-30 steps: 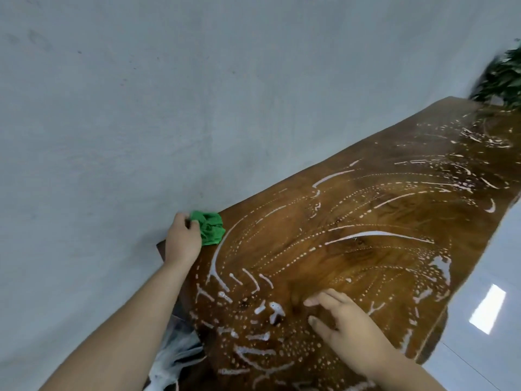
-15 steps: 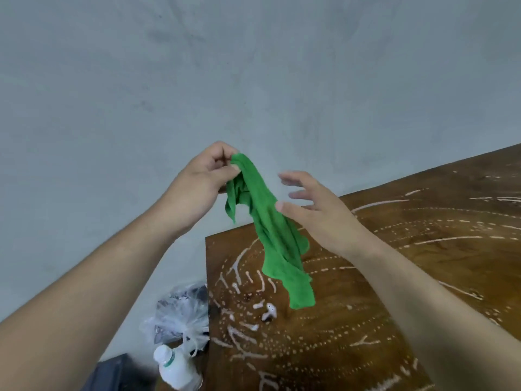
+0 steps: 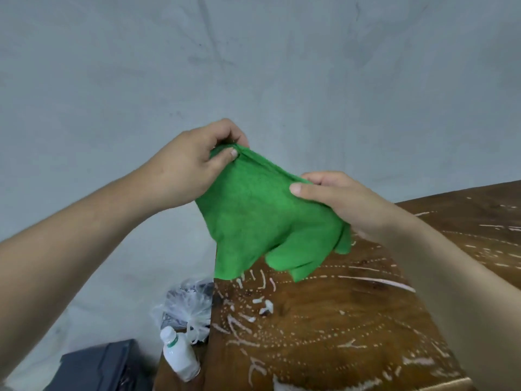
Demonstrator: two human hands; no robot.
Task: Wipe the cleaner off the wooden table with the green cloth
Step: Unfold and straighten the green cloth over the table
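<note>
dark case (image 3: 95,365): low left
bottle (image 3: 180,359): white, tilted, beside table edge
bag (image 3: 186,306): clear plastic, just behind bottle
left hand (image 3: 191,167): pinches cloth's top corner
cloth (image 3: 259,218): green, spread in air between both hands, above table
right hand (image 3: 346,204): pinches cloth's other upper edge
table (image 3: 352,320): wood, streaked and dotted with white cleaner (image 3: 375,280)

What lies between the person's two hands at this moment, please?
The green cloth, spread out: the left hand pinches one upper end, the right hand the other. The head view shows it.
</note>
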